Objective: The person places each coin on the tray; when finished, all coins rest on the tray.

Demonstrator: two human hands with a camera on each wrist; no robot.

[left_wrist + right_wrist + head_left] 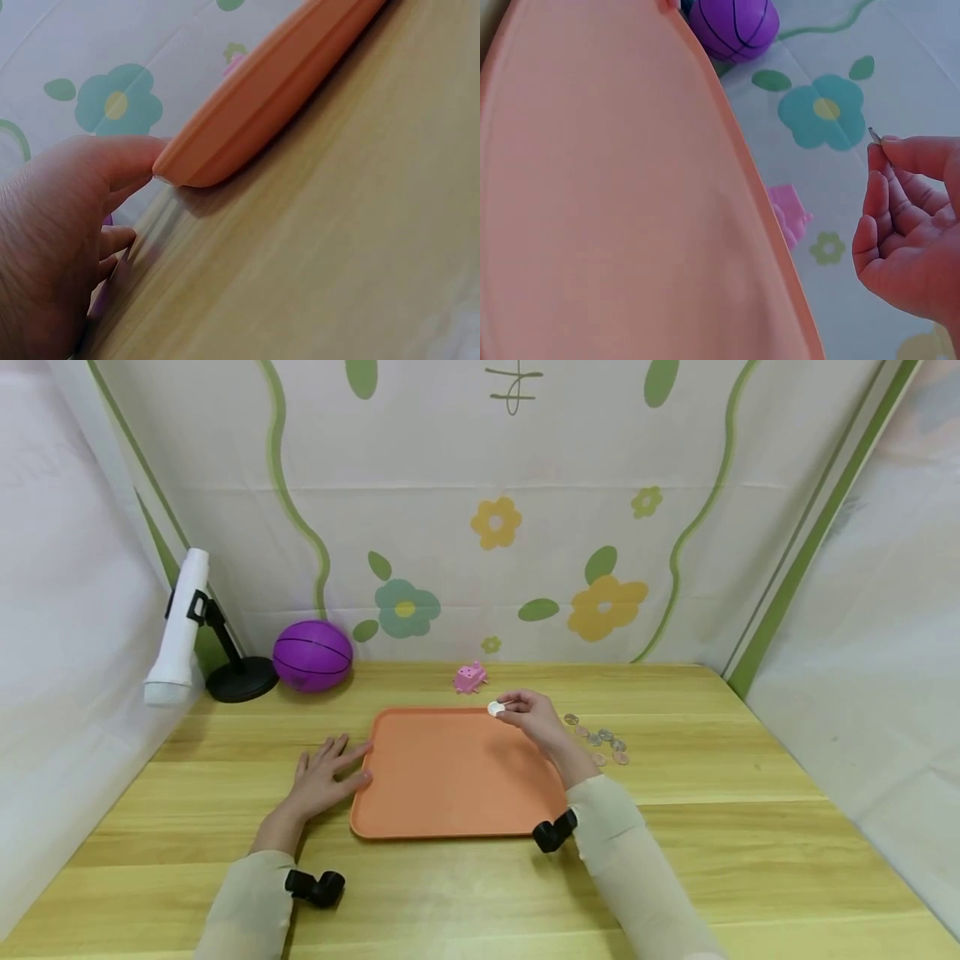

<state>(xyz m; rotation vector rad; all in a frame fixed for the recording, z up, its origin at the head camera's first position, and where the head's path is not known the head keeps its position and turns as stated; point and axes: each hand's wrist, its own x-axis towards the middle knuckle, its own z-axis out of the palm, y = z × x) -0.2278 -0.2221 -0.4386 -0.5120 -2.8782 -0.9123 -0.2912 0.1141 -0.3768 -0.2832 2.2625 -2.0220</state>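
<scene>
Between thumb and fingers my right hand (538, 720) pinches a silvery coin (495, 708), held over the far right part of an orange tray (450, 781). Seen edge-on in the right wrist view, the same coin (874, 136) sticks out past the thumb tip. My left hand (318, 783) lies by the tray's left side, fingers spread, thumb and forefinger at the rim. In the left wrist view that hand (67, 217) meets the tray's corner (199, 161) with its fingertip. Several loose coins (605, 736) lie on the table right of the tray.
Behind the tray sits a small pink toy (470, 677) with dots. At the back left are a purple ball (312, 656) and a white tube-shaped device (180, 622) on a black stand (242, 679). A flower-printed cloth (450, 460) hangs behind the wooden table (720, 860).
</scene>
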